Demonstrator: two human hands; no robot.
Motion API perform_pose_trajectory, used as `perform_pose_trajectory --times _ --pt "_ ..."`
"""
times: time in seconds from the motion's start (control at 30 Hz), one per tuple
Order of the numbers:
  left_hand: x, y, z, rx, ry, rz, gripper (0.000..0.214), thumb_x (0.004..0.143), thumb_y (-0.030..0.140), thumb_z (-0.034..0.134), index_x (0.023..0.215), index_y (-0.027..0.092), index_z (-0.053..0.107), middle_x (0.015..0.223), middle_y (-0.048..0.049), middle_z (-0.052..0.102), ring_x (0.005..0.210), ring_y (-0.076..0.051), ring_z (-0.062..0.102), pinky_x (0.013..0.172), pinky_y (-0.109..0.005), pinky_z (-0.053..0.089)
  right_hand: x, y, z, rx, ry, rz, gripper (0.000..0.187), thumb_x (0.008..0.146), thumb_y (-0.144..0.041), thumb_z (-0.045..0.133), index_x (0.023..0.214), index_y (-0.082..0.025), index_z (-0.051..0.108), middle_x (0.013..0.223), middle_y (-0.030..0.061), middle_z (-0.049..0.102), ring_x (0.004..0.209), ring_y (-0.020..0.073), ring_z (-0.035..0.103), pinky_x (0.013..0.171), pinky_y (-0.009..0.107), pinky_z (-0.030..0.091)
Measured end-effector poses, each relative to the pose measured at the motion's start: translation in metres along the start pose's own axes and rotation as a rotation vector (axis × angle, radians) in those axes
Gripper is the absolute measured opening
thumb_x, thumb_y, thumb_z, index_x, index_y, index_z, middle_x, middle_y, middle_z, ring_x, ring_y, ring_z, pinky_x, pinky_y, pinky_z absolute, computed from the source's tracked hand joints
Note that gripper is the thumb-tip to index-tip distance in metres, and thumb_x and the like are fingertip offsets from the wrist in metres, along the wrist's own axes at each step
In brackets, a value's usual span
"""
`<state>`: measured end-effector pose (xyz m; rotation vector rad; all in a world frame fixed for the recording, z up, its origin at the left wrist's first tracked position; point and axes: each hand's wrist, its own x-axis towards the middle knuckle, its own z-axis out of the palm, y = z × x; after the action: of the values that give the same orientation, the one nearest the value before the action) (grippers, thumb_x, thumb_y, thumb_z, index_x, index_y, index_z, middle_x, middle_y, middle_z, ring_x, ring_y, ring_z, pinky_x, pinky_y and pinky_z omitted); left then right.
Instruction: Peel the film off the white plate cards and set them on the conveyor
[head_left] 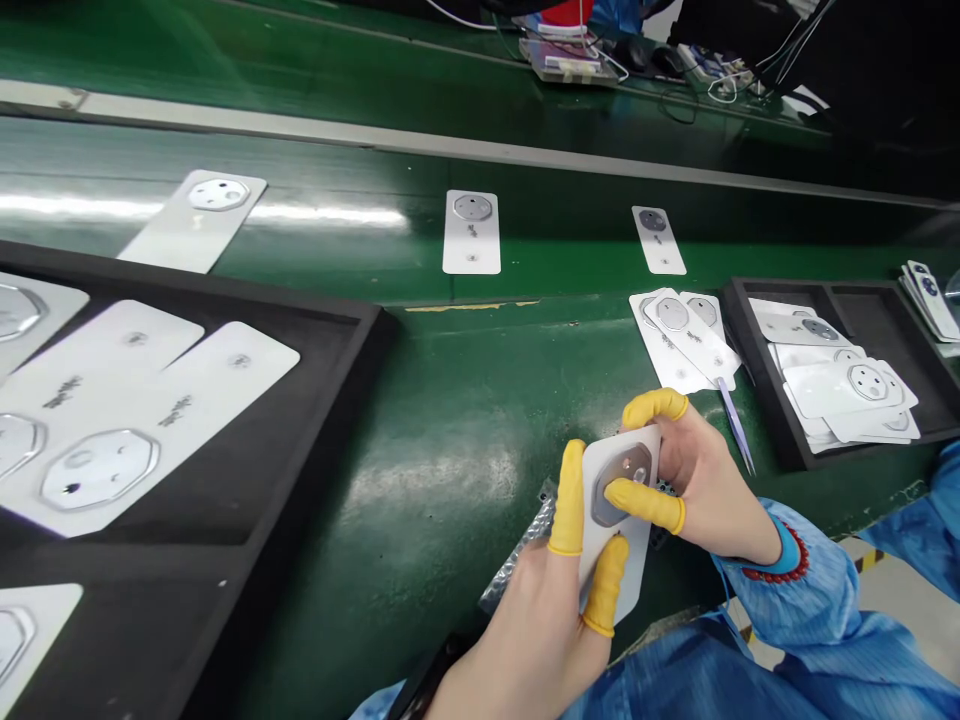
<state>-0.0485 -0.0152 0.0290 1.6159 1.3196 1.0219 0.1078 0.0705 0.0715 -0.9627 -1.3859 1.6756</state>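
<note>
Both my hands hold a white card (616,535) with a grey octagonal piece (621,485) on its upper end. My left hand (536,640) grips the card's lower part from below, with yellow finger cots on two fingers. My right hand (697,475) pinches the upper part, its yellow-cotted thumb pressing on the grey piece and a cotted finger over the top edge. Just beyond my right hand, a loose pile of white cards (679,340) lies on the green bench, and a pair of tweezers (735,425) sticks out from under it.
A black tray (765,390) holds stacked white cards at right, and a larger black tray (352,360) holds big cards at left. Several single cards (471,232) lie along the green bench. Silver bubble wrap (517,555) lies under my hands. Blue sleeves (780,590) show.
</note>
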Motion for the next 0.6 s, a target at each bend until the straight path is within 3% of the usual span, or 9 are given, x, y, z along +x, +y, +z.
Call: perform_pose_trajectory --times 0.2,0.43,0.6 --pt "0.003 -0.005 0.003 -0.144 -0.019 -0.094 0.041 0.084 0.024 0.061 0.125 0.022 0.059 0.072 -0.0055 0.070 0.053 -0.021 0.062 0.047 -0.031 0.055 0.004 -0.001 -0.002 -0.074 0.009 0.079 0.037 0.073 -0.012 0.074 0.098 -0.024 0.049 0.085 -0.0024 0.051 0.062 0.0093 0.053 0.056 0.024 0.044" --pt "0.010 -0.015 0.007 -0.260 0.090 -0.220 0.062 0.082 0.029 0.065 0.141 0.021 0.046 0.078 -0.0061 0.071 0.065 -0.024 0.067 0.057 -0.034 0.057 0.013 0.021 -0.003 -0.050 0.095 0.044 0.042 0.065 -0.017 0.081 0.093 -0.022 0.049 0.085 -0.0032 0.051 0.064 0.0082 0.050 0.059 0.023 0.043" --pt "0.021 -0.015 0.000 -0.310 0.107 -0.178 0.044 0.087 0.036 0.061 0.128 0.019 0.056 0.070 -0.0014 0.070 0.056 -0.017 0.063 0.050 -0.026 0.051 0.007 0.025 -0.001 0.069 0.024 0.029 0.035 0.081 -0.035 0.072 0.103 -0.024 0.046 0.088 -0.0009 0.055 0.073 0.0126 0.057 0.066 0.026 0.048"
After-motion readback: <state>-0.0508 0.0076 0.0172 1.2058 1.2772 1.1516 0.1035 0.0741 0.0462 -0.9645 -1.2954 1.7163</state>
